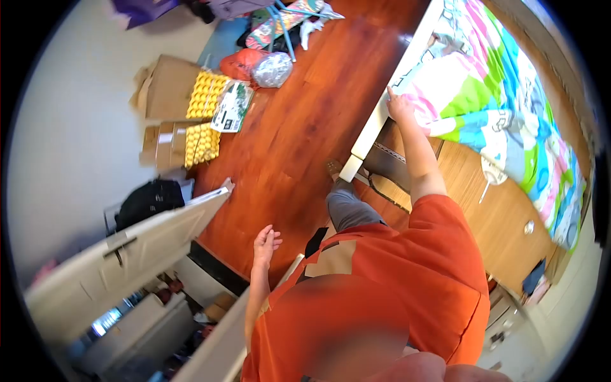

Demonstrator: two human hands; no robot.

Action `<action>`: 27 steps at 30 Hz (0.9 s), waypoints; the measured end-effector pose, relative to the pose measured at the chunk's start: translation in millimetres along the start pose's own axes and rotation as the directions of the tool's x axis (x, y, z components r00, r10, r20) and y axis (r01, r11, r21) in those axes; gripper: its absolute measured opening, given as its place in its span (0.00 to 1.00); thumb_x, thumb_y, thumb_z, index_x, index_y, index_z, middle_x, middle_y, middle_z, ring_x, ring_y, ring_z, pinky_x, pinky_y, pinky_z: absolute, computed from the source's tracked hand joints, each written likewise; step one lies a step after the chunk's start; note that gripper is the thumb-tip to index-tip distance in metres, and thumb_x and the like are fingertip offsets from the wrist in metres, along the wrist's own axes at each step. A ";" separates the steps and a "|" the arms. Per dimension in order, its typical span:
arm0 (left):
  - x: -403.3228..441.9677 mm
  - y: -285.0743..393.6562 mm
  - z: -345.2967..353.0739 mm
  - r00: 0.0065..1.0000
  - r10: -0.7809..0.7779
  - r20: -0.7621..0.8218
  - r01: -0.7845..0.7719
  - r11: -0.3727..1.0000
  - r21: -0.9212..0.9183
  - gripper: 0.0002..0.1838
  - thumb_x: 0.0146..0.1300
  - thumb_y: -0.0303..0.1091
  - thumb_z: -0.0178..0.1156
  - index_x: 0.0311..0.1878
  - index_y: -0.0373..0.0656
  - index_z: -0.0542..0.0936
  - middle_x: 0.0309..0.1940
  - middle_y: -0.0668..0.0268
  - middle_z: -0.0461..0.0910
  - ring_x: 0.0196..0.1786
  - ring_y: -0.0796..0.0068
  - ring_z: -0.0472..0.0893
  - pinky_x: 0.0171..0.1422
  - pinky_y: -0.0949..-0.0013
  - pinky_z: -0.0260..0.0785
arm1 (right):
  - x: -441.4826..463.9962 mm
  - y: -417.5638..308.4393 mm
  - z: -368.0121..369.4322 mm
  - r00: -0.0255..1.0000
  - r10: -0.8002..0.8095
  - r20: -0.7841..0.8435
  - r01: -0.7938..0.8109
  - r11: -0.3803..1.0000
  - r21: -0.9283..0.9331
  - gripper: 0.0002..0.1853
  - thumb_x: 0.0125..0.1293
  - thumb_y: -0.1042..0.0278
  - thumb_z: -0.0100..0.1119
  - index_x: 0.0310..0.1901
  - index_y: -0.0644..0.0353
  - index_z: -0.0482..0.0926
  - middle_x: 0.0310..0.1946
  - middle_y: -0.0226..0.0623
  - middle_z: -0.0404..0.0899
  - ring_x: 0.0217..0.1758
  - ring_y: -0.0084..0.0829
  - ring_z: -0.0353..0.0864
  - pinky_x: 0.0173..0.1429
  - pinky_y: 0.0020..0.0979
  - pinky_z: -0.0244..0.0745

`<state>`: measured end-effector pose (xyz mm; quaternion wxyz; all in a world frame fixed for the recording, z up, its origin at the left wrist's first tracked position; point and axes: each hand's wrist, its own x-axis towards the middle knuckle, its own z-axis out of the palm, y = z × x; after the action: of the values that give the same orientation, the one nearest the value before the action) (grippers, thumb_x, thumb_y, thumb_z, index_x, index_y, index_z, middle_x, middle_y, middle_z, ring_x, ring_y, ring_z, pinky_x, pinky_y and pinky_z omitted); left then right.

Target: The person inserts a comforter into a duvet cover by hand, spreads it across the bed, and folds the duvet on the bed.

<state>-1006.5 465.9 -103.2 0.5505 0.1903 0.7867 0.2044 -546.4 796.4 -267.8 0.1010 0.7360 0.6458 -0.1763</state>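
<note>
Floor (pixel 286 140) is flanking the bed (pixel 370 131); the right hand (pixel 400 107), grip unclear, is meeting the quilt (pixel 478 92), likely soft, best edge-held; the left hand (pixel 265 244) is hanging half-open.

The picture's top edge crops the quilt (pixel 493 89).

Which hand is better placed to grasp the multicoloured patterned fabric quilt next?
Right, probably: the right hand is already beside the quilt, while the left hand is well away, appearing empty, above the glossy reddish-brown floor.
</note>
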 end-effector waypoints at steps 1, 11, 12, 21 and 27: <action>16.3 16.5 -11.9 1.000 -0.014 0.025 0.013 0.999 0.033 0.17 0.66 0.39 0.51 0.57 0.48 0.70 0.39 0.66 0.79 0.33 0.79 0.78 0.36 0.78 0.69 | 7.7 2.3 8.7 0.999 0.038 0.021 -0.038 0.999 0.006 0.28 0.64 0.52 0.45 0.65 0.46 0.55 0.42 0.44 0.77 0.46 0.43 0.76 0.48 0.42 0.72; 147.0 137.5 -32.9 0.989 -0.018 0.146 -0.012 0.980 0.199 0.18 0.65 0.39 0.51 0.56 0.44 0.70 0.39 0.66 0.78 0.32 0.81 0.78 0.35 0.80 0.67 | 24.6 21.4 26.5 0.879 0.476 -0.024 -0.434 0.821 0.372 0.13 0.54 0.62 0.56 0.38 0.60 0.77 0.37 0.46 0.79 0.42 0.45 0.78 0.46 0.41 0.73; 161.8 142.5 -31.8 0.973 -0.025 0.228 -0.039 0.961 0.274 0.18 0.65 0.38 0.51 0.56 0.44 0.69 0.39 0.66 0.78 0.32 0.81 0.78 0.35 0.80 0.67 | 12.3 23.4 22.4 0.919 0.389 -0.056 -0.318 0.820 0.475 0.09 0.52 0.66 0.56 0.33 0.60 0.76 0.31 0.46 0.78 0.36 0.43 0.79 0.41 0.39 0.73; 282.4 243.2 -8.0 0.832 -0.045 0.553 -0.261 0.848 0.461 0.17 0.65 0.36 0.51 0.54 0.40 0.70 0.37 0.64 0.79 0.30 0.79 0.78 0.30 0.80 0.67 | -144.4 1.3 -1.4 0.992 0.119 0.040 -0.117 0.760 0.639 0.05 0.44 0.76 0.54 0.19 0.60 0.67 0.13 0.38 0.65 0.19 0.28 0.63 0.24 0.30 0.62; 370.8 332.0 27.4 0.613 0.166 0.773 -0.681 0.606 0.410 0.15 0.62 0.33 0.54 0.50 0.35 0.73 0.32 0.65 0.78 0.32 0.77 0.78 0.32 0.73 0.74 | -167.6 -53.5 48.0 0.776 0.621 -0.109 -0.425 0.643 0.637 0.12 0.50 0.68 0.60 0.37 0.61 0.73 0.30 0.50 0.77 0.37 0.49 0.77 0.41 0.41 0.72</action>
<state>-1075.2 943.6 -227.7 0.6119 0.6309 0.4752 -0.0421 -622.7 632.8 -242.3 -0.1861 0.9050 0.3228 -0.2053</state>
